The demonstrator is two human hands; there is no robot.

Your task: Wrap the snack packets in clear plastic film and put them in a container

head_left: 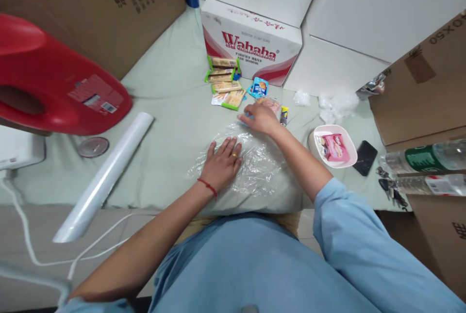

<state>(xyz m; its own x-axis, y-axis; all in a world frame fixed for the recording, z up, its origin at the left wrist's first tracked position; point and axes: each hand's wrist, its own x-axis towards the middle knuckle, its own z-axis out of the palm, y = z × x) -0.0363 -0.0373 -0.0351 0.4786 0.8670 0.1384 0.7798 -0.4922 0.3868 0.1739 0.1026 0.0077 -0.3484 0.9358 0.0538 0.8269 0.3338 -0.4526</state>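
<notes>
A crumpled sheet of clear plastic film (260, 162) lies spread over the pale green cloth. On its left part my left hand (223, 161) rests flat with the fingers spread. My right hand (261, 118) is at the film's far edge, fingers curled downward; a bit of blue packet (249, 115) shows between thumb and fingers. Just behind that hand is a pinkish snack packet (268, 104), partly covered by it. Beyond lie a blue snack packet (258, 87) and several green-ended wrapped biscuit bars (227, 86). A small yellow and dark packet (284, 115) is right of my wrist.
A white Wahaba-style carton (251, 36) printed "Wahaha" stands behind. At left are a roll of film (105, 174), a round lid (93, 147) and a red jug (61, 80). Rightward are a white bowl (318, 150) with a pink packet, a phone (365, 157), keys (392, 190) and bottles (425, 158).
</notes>
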